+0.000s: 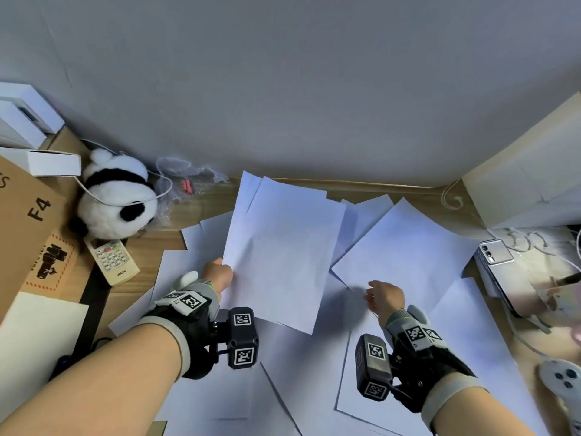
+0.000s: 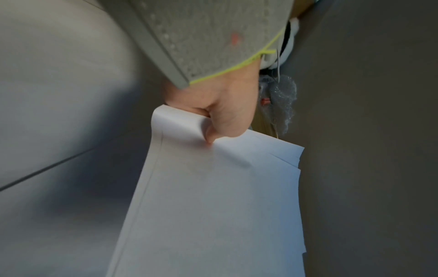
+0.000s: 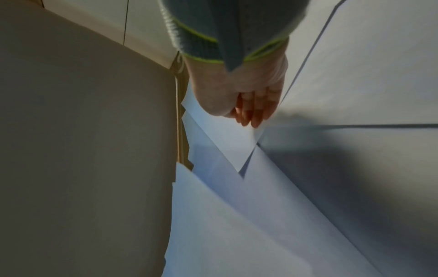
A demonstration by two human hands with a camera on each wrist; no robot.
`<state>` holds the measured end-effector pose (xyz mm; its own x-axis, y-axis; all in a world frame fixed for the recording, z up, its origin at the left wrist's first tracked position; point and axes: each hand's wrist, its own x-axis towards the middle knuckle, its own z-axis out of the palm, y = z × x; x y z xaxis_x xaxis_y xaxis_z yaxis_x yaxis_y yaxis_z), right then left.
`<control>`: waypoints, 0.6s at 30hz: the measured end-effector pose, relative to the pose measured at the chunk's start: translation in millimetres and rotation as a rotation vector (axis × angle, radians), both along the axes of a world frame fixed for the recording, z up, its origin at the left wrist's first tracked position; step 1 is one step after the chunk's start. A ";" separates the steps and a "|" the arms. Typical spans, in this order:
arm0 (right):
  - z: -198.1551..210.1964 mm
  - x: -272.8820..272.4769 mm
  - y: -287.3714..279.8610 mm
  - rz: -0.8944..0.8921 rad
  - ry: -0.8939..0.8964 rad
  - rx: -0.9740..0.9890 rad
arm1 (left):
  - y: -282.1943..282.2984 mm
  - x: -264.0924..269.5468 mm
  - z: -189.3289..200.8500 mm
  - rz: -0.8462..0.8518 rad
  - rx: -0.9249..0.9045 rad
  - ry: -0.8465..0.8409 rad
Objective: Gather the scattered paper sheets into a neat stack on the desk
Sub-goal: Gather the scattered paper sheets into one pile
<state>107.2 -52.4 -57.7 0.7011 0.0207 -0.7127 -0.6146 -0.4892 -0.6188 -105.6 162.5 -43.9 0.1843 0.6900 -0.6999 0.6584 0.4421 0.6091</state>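
My left hand [image 1: 220, 273] grips a bundle of white paper sheets [image 1: 283, 247] by its near left corner and holds it raised and tilted over the desk [image 1: 201, 209]. In the left wrist view the thumb and curled fingers [image 2: 220, 120] pinch that bundle [image 2: 213, 206], whose edges are slightly fanned. My right hand [image 1: 385, 298] is at the near corner of a single sheet [image 1: 405, 247] on the right. Its fingertips [image 3: 251, 118] pinch that sheet [image 3: 220, 135], whose corner is lifted off the papers below. Several loose sheets [image 1: 298, 372] overlap across the desk under both hands.
A panda plush [image 1: 116, 199], a remote control [image 1: 113, 261] and a cardboard box [image 1: 25, 221] crowd the left side. Crumpled plastic wrap [image 1: 188, 180] lies by the back wall. A phone [image 1: 496, 251], cables, a large beige box [image 1: 528, 190] and a game controller [image 1: 562, 379] are on the right.
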 end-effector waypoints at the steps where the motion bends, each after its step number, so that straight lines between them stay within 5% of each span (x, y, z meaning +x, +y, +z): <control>1: -1.7 2.3 -6.8 -0.032 -0.046 -0.033 | -2.1 0.5 0.8 0.001 0.001 -0.004; 5: 6.1 10.3 -42.4 -0.139 -0.216 -0.269 | -21.7 11.5 4.5 -0.019 -0.005 -0.034; 8: 4.7 17.6 -70.3 -0.238 -0.180 -0.360 | -41.8 23.7 7.5 -0.047 -0.012 -0.071; 13: -15.8 34.0 -97.9 -0.377 0.098 0.007 | -72.8 40.0 7.7 -0.072 -0.024 -0.078; 18: -30.9 41.6 -96.9 -0.286 0.136 0.027 | -87.5 42.4 8.0 -0.066 -0.031 -0.051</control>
<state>148.9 -149.3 -88.6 0.5798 -0.1433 -0.8020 -0.8027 -0.2692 -0.5322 -63.1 75.0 -35.9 0.2646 0.6529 -0.7097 0.6554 0.4181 0.6290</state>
